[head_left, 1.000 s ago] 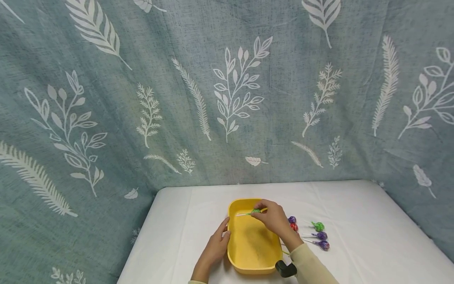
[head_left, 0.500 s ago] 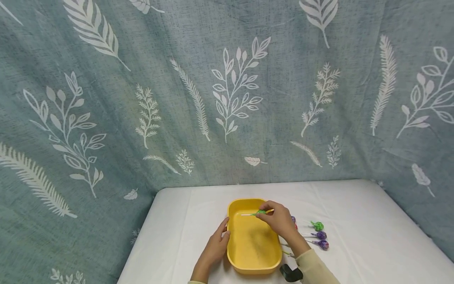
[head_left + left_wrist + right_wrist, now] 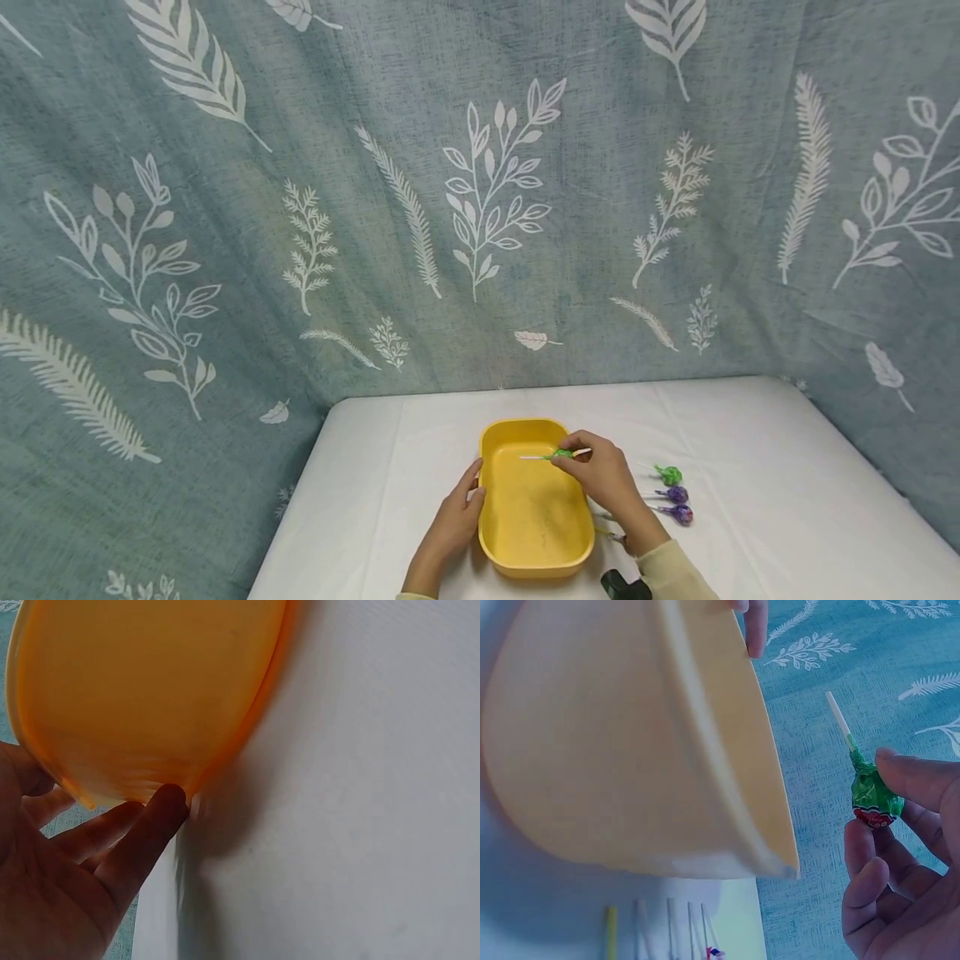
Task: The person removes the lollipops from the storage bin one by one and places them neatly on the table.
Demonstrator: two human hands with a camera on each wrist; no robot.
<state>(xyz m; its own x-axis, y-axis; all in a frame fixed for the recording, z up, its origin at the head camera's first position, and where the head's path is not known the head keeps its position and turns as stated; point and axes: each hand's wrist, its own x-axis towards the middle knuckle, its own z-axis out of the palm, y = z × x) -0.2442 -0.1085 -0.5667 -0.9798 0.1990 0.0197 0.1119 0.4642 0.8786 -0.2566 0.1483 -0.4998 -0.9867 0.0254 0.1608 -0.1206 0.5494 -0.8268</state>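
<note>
White cloth table [image 3: 750, 467] | left hand [image 3: 450, 525] flat against smooth yellow tub [image 3: 525, 567] | right hand [image 3: 603, 479] pinching foil-wrapped green lollipop [image 3: 562, 454]

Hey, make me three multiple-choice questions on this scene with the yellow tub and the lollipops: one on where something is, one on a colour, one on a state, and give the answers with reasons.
1. Where do the loose lollipops lie?
A. inside the tub
B. on the white table, on the right-hand side of the tub
C. on the curtain

2. What colour is the wrapper of the lollipop held in the right hand?
A. green
B. blue
C. orange

3. What is the left hand doing?
A. gripping a lollipop
B. lying flat, away from the tub
C. resting against the side of the yellow tub

Answers: B, the head view shows them on the white table beside the tub; A, the right wrist view shows a green wrapper pinched between the fingers; C, the left wrist view shows its fingers touching the tub's wall.
</note>
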